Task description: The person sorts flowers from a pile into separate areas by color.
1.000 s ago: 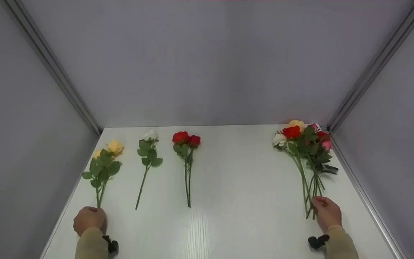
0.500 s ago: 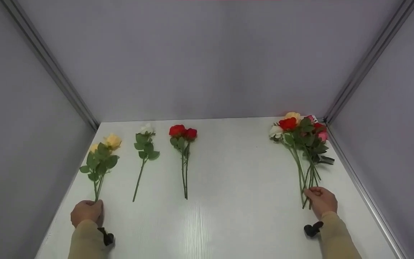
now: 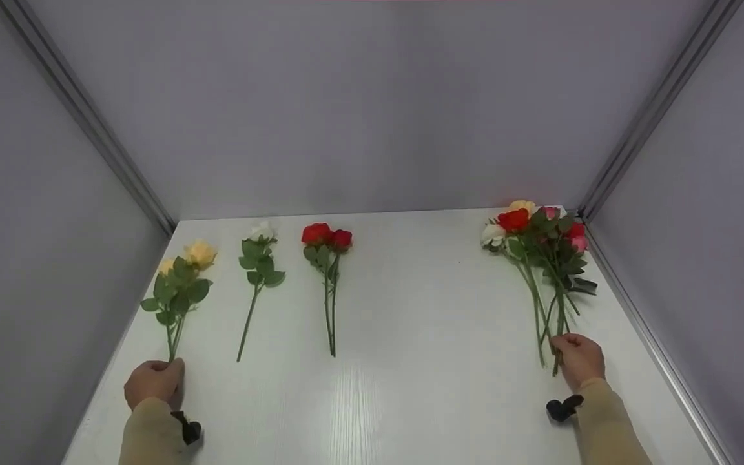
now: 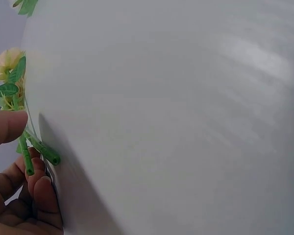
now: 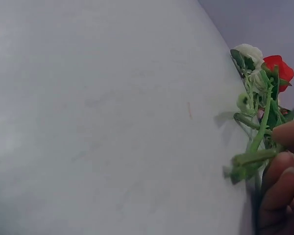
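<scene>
At the left of the head view, my left hand (image 3: 154, 381) pinches the lower stems of yellow roses (image 3: 181, 284). In the left wrist view, two green stem ends (image 4: 41, 152) show between thumb and fingers. At the right, my right hand (image 3: 578, 358) pinches stems at the bottom of a mixed pile of roses, with a red rose (image 3: 514, 221), a white rose (image 3: 493, 235) and pink roses (image 3: 579, 243) at its top. Cut stem ends (image 5: 250, 164) stick out past the thumb and forefinger in the right wrist view. Which rose those pinched stems belong to, I cannot tell.
Between the hands, a white rose (image 3: 259, 258) and two red roses (image 3: 328, 252) lie on the white table (image 3: 404, 336). A dark strap-like piece (image 3: 584, 285) lies beside the pile. Grey panels (image 3: 372, 110) enclose the back and sides.
The head view has shifted, so the whole scene sits slightly higher and further left. Within the right pile, a pink rose and some stems have moved a little left. The left hand keeps its hold.
</scene>
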Demonstrator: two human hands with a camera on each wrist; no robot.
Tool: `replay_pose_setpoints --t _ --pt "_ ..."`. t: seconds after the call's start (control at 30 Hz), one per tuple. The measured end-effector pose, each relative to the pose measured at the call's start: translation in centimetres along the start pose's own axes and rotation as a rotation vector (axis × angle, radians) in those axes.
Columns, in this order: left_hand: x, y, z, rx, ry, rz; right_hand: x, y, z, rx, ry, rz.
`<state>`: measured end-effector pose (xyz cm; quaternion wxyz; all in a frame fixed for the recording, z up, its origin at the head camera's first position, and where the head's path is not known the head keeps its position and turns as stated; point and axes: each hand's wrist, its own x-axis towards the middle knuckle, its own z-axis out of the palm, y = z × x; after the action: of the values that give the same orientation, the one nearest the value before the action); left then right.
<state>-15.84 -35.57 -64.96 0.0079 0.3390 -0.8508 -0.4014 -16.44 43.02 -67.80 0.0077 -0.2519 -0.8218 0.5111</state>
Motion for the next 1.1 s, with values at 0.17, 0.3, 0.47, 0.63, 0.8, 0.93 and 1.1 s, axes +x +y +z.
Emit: replay_pose_setpoints --t 0.17,0.3,0.47,0.63,0.8,0.93,1.1 --pt "0.0 -0.3 -0.1 0.009 0.011 0.014 -0.1 0.3 -0.2 0.023 -0.036 -0.053" --pt "0.0 -0.4 -0.1 0.009 0.005 0.016 -0.2 0.5 -0.3 0.017 -0.059 -0.108" --pt "0.1 -0.4 -0.1 0.007 -0.016 0.031 -0.4 0.9 -0.5 0.065 -0.078 -0.144" --pt "0.1 -0.2 -0.1 0.018 -0.017 0.056 -0.6 1.2 -0.5 0.221 -0.1 -0.124" --pt "-0.3 0.1 0.1 -0.012 -0.022 0.063 -0.5 1.4 -0.5 0.388 -0.096 -0.071" --pt "-0.6 0.4 0.3 -0.016 -0.028 0.087 -0.7 1.7 -0.7 0.44 -0.08 -0.044" --pt "-0.9 -0.5 -0.2 0.004 -0.038 0.089 -0.8 1.5 -0.1 0.427 -0.07 -0.062"
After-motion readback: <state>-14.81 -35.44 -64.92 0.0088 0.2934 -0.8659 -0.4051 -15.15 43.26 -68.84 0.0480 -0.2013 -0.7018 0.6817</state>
